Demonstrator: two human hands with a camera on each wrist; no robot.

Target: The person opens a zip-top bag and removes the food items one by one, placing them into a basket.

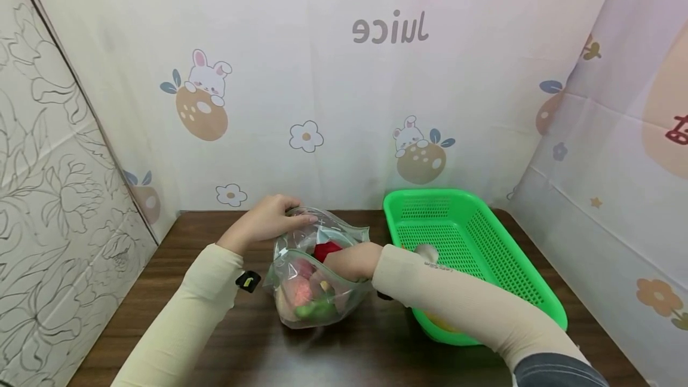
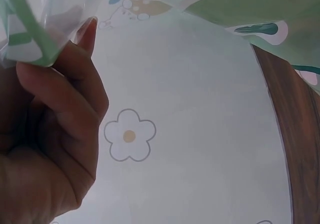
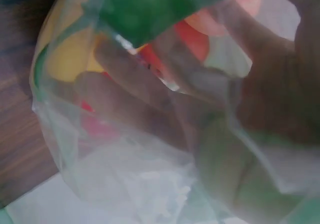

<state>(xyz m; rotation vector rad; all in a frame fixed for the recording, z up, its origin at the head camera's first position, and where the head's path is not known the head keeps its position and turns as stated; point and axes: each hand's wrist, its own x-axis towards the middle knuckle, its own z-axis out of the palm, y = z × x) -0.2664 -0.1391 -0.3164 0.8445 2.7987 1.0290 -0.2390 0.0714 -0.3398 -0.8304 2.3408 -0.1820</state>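
Observation:
A clear zip bag (image 1: 344,309) with a green seal line stands on the table, holding several colourful pieces. My left hand (image 1: 271,218) pinches the bag's far left rim between thumb and curled fingers; its fingers (image 2: 70,93) grip the plastic in the left wrist view. My right hand (image 1: 355,260) is inside the bag's mouth, beside a red piece (image 1: 325,249). Through the plastic in the right wrist view, its fingers (image 3: 130,83) look extended and spread near a dark green piece (image 3: 155,8) and a yellow one (image 3: 70,58). Pink (image 1: 302,292) and light green (image 1: 317,309) pieces lie lower down.
A green plastic basket (image 1: 516,249) stands to the right, partly under my right forearm. Inside it are a shiny rounded metal piece (image 1: 427,252) and something yellow (image 1: 442,321). Printed curtains (image 1: 344,76) rise behind the dark wooden table (image 1: 215,339).

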